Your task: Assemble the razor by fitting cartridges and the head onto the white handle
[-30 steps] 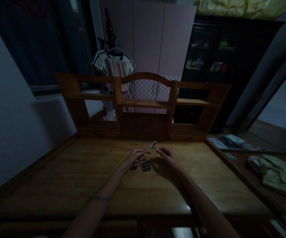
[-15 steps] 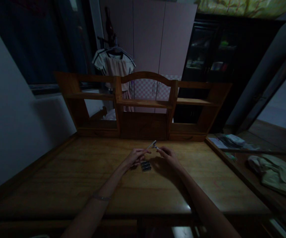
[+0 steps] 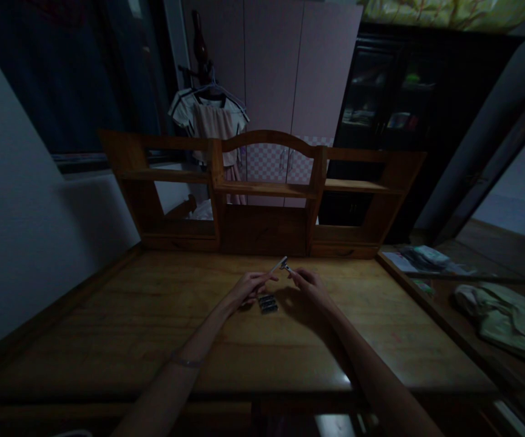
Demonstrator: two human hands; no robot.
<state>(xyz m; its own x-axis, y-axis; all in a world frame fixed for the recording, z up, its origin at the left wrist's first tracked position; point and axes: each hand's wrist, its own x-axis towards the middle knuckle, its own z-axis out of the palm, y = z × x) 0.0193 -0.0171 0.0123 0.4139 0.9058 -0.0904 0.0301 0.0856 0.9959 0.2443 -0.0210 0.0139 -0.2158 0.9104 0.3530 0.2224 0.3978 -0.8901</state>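
Note:
My left hand point(image 3: 249, 287) is closed on a slim pale stick point(image 3: 277, 265), which slants up to the right. My right hand point(image 3: 308, 281) pinches the handle of what looks like a small razor point(image 3: 284, 266), its shiny head up and to the left. The razor's head meets or nearly meets the upper end of the stick; I cannot tell whether they touch. Just below the left fingers, a small dark ribbed pack point(image 3: 268, 304) lies flat on the wooden desk point(image 3: 162, 328). Dim light hides finer detail.
A wooden shelf unit point(image 3: 266, 189) with open compartments stands along the desk's back edge. To the right, beyond the desk's raised edge, lie a pale folded cloth point(image 3: 512, 318) and a plastic bag point(image 3: 430, 256). A white wall point(image 3: 39, 243) borders the left side.
Hardly anything differs. The razor's head has turned or shifted very slightly against the stick's end; the hands and the dark pack stay in place.

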